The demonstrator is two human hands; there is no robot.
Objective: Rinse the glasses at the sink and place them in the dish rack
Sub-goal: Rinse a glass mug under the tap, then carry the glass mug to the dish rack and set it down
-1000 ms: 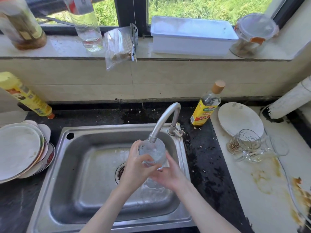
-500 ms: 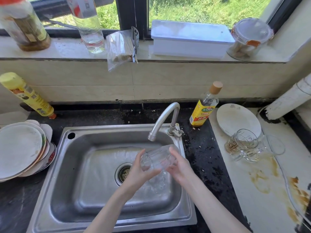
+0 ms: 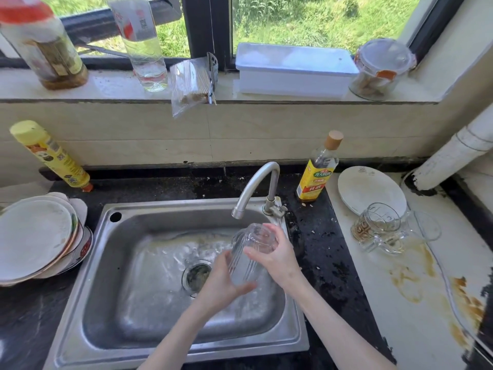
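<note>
1. Head view: both hands hold a clear ribbed glass (image 3: 249,255) over the steel sink (image 3: 106,263), just below the faucet (image 3: 256,188).
2. Left hand (image 3: 221,284) curls its fingers and thumb around the glass's lower end.
3. Right hand (image 3: 277,257) wraps its fingers over the upper end.
4. Two glass mugs (image 3: 384,231) lie on the stained counter (image 3: 413,303) at right, beside a white plate (image 3: 370,188).
</note>
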